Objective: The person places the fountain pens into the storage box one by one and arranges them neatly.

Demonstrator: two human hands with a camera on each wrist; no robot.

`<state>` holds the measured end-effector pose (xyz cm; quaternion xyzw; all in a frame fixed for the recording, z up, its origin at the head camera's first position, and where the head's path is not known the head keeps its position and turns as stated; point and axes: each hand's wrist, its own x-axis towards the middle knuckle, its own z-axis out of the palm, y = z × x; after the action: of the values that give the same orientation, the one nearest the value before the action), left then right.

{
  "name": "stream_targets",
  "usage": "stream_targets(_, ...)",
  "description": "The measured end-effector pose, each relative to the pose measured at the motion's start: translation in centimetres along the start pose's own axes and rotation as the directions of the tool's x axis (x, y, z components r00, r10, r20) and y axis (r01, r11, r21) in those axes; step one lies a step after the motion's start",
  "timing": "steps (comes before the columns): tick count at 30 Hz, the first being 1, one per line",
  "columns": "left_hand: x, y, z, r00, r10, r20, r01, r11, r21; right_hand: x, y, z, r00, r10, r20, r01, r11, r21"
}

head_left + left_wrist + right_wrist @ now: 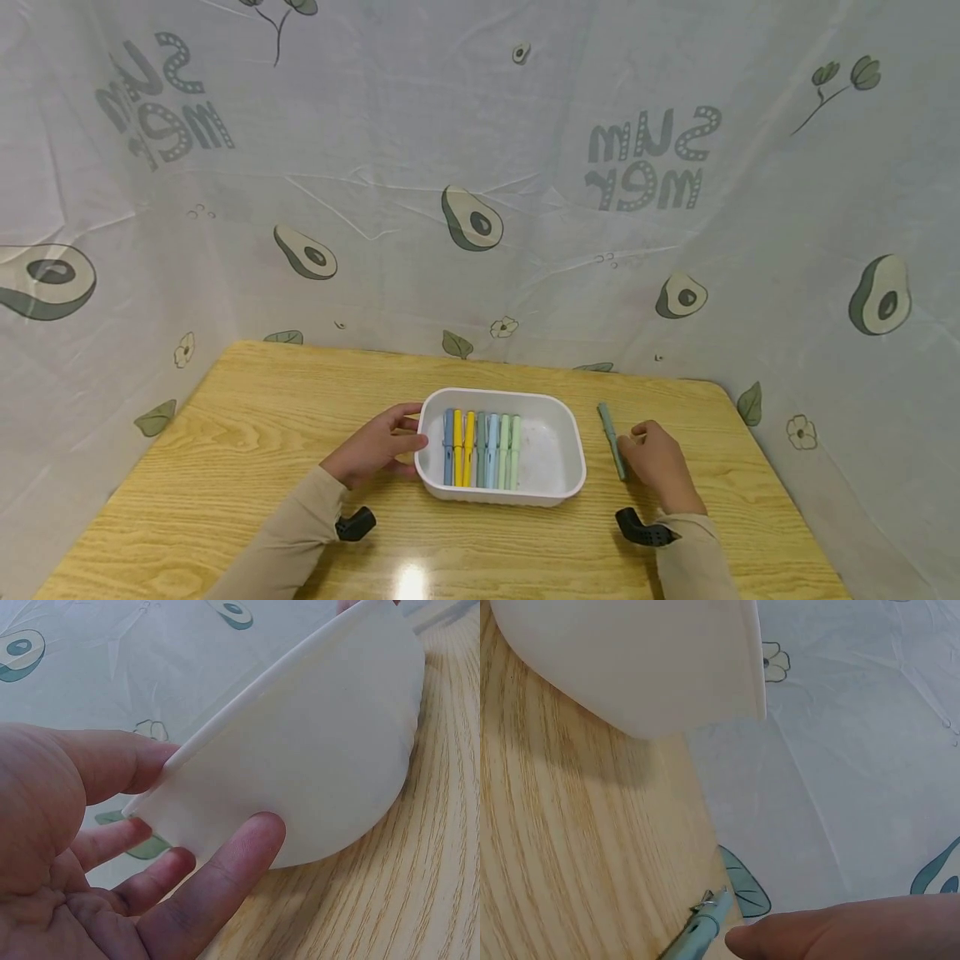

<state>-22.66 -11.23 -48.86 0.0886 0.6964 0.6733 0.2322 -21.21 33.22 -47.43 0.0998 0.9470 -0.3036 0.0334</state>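
Observation:
A white plastic box [551, 450] with rounded corners stands on the wooden table in the head view. Capped pens lie side by side in its left half: a blue one [448, 446], two yellow, a grey-green, a light blue and two pale green. My left hand [380, 444] grips the box's left end, thumb over the rim and fingers spread along the outer wall [322, 750]. Right of the box, my right hand [662, 462] holds a grey-green pen [611, 440] at its fingertips. In the right wrist view this pen [697, 930] shows its clip; the other fingers are out of frame.
The wooden table [285, 400] reaches out to both sides of the box. A white cloth [375, 150] printed with avocados and lettering hangs behind and beside it. Black wrist devices [356, 524] sit at both cuffs. A light reflection shows near the front.

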Motion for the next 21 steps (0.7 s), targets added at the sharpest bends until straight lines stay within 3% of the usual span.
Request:
stream_targets(8,0.0,0.2,-0.1,1.000,0.003,0.009,-0.003,1.000,-0.008,0.4,-0.9,0.9,0.998,-0.060,0.020,0.060,0.998,0.010)
stream_targets(15,0.0,0.1,-0.1,1.000,0.002,0.010,-0.002,1.000,-0.006,-0.4,-1.4,1.3,0.996,0.006,0.093,-0.017,0.992,0.127)
stream_targets(21,0.0,0.1,0.0,1.000,0.002,0.008,-0.002,1.000,0.004,-1.0,-1.8,1.4,0.986,0.038,0.161,-0.055,0.993,0.104)
